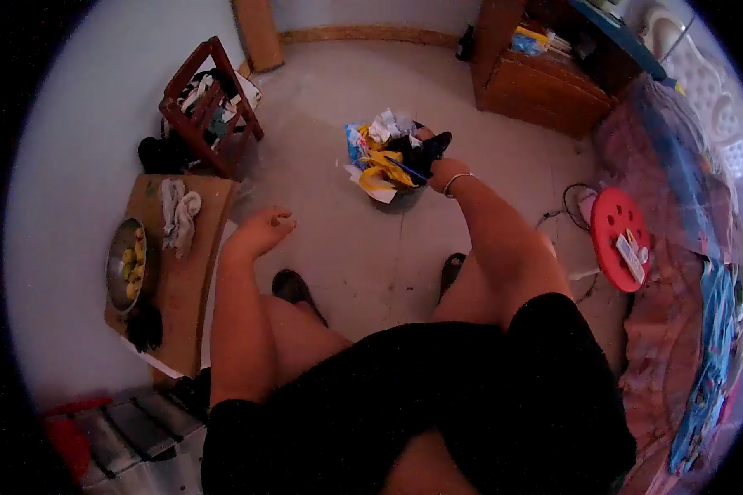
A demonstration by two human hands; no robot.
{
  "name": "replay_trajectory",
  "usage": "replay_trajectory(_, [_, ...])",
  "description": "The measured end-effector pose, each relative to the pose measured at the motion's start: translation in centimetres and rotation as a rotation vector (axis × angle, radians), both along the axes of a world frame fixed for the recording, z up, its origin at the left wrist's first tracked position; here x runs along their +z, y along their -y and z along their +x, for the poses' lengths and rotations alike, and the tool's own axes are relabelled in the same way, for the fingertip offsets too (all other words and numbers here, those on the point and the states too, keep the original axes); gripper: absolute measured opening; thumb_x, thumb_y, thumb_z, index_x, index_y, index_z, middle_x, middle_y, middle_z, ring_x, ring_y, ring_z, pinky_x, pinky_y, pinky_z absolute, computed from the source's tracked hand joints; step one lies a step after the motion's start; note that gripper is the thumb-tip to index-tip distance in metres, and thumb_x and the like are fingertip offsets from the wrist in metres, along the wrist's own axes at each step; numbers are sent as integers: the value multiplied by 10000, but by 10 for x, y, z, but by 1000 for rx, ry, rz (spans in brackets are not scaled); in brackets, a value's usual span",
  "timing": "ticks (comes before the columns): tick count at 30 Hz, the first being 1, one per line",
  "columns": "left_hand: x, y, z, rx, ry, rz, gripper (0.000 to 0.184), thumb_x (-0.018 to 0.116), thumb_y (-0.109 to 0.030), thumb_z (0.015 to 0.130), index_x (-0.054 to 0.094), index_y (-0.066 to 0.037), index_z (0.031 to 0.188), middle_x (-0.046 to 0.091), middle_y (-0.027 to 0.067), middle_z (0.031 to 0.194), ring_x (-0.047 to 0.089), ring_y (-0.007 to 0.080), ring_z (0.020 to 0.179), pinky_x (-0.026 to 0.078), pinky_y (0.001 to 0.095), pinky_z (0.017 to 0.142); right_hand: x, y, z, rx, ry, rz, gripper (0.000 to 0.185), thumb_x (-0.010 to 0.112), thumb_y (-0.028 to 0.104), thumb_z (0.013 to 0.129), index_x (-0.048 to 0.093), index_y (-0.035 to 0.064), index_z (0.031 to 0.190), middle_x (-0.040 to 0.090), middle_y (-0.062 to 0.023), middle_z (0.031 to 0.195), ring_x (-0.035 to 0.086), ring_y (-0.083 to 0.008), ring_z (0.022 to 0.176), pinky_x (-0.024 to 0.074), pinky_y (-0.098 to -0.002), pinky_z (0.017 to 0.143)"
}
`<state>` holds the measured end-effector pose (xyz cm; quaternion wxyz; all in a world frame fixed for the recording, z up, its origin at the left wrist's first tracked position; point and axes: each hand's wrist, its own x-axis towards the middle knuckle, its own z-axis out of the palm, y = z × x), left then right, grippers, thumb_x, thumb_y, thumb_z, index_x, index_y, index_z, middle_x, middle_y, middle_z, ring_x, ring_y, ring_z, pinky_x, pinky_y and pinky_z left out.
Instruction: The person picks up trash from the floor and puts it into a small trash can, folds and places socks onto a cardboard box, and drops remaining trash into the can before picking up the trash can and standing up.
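Observation:
My right hand (450,176), with a bracelet at the wrist, is closed at the right side of a bin (402,200) heaped with rubbish. A thin blue stick-like thing (408,170) runs from its fingers over the heap; its exact kind is too small to tell. In the heap are yellow plastic (380,173), white crumpled paper (385,125), a blue-and-white wrapper (357,142) and black plastic (429,150). My left hand (260,231) hangs in the air to the left, fingers loosely curled and apart, holding nothing.
At left, a low table (173,305) bears a metal bowl (115,268) of yellowish fruit and a grey cloth (182,216). Behind it stands a wooden chair (243,111). A red stool (607,235) with a remote is at right, beside a draped bed (660,330). A wooden cabinet (541,87) stands behind.

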<state>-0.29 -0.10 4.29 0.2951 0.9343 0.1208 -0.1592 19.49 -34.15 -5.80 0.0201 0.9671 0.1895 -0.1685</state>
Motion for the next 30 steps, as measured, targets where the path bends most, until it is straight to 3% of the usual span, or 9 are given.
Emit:
replay_trajectory(5, [2, 4, 6, -108, 40, 96, 432, 611, -366, 786, 592, -67, 1097, 605, 175, 1018, 587, 284, 933, 458, 344, 809, -22, -15, 3, -88, -56, 0, 272, 524, 210, 771, 648, 77, 974, 626, -169, 982, 603, -301, 926, 481, -371, 789])
replay_trajectory(10, [3, 6, 16, -57, -26, -27, 426, 619, -335, 780, 587, -54, 1098, 611, 176, 1008, 599, 275, 909, 465, 346, 795, -35, -28, 0, -145, -14, 18, 264, 520, 173, 774, 644, 81, 988, 628, -157, 991, 600, -291, 953, 486, -381, 786])
replay_trajectory(17, [-4, -1, 26, -101, 35, -21, 423, 618, -326, 783, 583, -50, 1101, 627, 175, 942, 607, 276, 882, 466, 336, 785, -31, -32, 11, 30, 25, 55, 243, 525, 210, 795, 646, 64, 946, 631, -159, 964, 609, -297, 906, 491, -365, 777])
replay_trajectory(19, [-6, -2, 29, -101, 81, -18, 417, 622, -320, 779, 584, -57, 1100, 634, 160, 930, 608, 277, 863, 468, 336, 775, 14, -40, 1, -37, 26, 346, 257, 574, 250, 782, 640, 48, 927, 635, -149, 888, 627, -268, 823, 499, -334, 753])
replay_trajectory(20, [-8, -1, 30, -95, 84, -22, 417, 622, -320, 779, 584, -57, 1100, 634, 160, 930, 608, 277, 863, 468, 336, 775, 27, -41, 1, -31, 28, 342, 257, 574, 250, 782, 640, 48, 927, 635, -149, 888, 627, -268, 823, 499, -334, 753])
replay_trajectory(23, [-1, 8, 33, -95, 215, -29, 386, 618, -310, 784, 594, -75, 1089, 637, 137, 925, 611, 256, 829, 472, 330, 751, 59, -48, -1, 141, -45, 555, 403, 616, 320, 801, 593, -18, 1019, 624, -155, 967, 618, -269, 839, 500, -350, 744])
replay_trajectory(26, [27, 40, 36, -101, 333, -2, 327, 609, -297, 794, 613, -79, 1038, 636, 117, 891, 609, 234, 780, 473, 331, 706, 92, -62, -35, -84, -442, 1137, 296, 642, 214, 813, 604, -2, 1012, 629, -95, 885, 602, -160, 793, 500, -277, 693])
replay_trajectory(29, [26, 67, 38, -129, 465, -105, 276, 609, -290, 792, 624, -75, 965, 626, 104, 829, 601, 233, 734, 469, 338, 668, 114, -70, -68, -57, -488, 1233, 266, 639, 182, 817, 610, 8, 1015, 631, -73, 888, 601, -151, 796, 498, -267, 689])
replay_trajectory(30, [25, 73, 39, -240, 557, -109, 257, 612, -287, 787, 618, -68, 920, 617, 108, 805, 594, 252, 723, 465, 352, 653, 123, -75, -83, -96, -488, 1349, 194, 646, 151, 808, 592, -4, 910, 613, -51, 793, 583, -109, 729, 471, -239, 687])
